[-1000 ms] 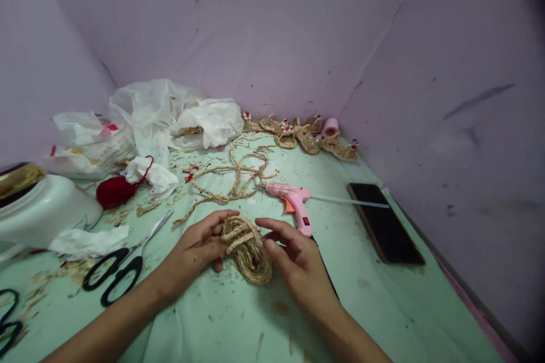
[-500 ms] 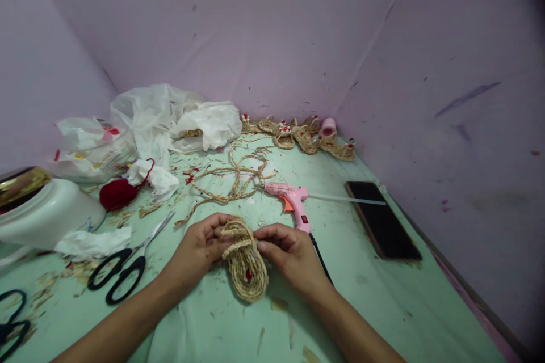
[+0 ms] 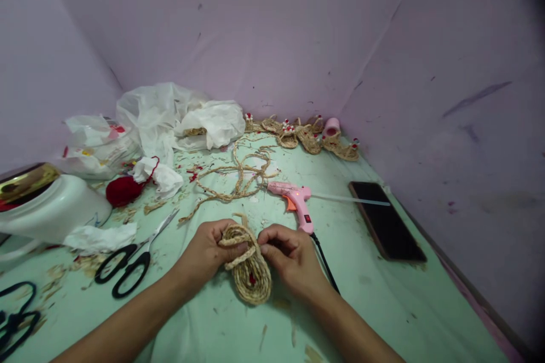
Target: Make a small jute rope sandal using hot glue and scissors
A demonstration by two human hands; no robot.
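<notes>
Apparently for steadiness, the left hand (image 3: 204,250) clamped the slipper (image 3: 247,269) over the table's (image 3: 361,312) near side, thumb between its straps, while the right hand's (image 3: 293,258) fingertips pinched its edge, the glue gun (image 3: 298,199) lying just beyond, presumably for easy reach.

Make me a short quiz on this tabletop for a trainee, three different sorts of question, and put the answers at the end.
1. Open question: what does the left hand hold?
2. True or false: the pink glue gun lies between the loose braided cord and the phone.
3. Fill in the blank: the ball of yarn is dark ____ in colour.

Key:
1. A slipper-shaped braided coil.
2. True.
3. Red.
</notes>
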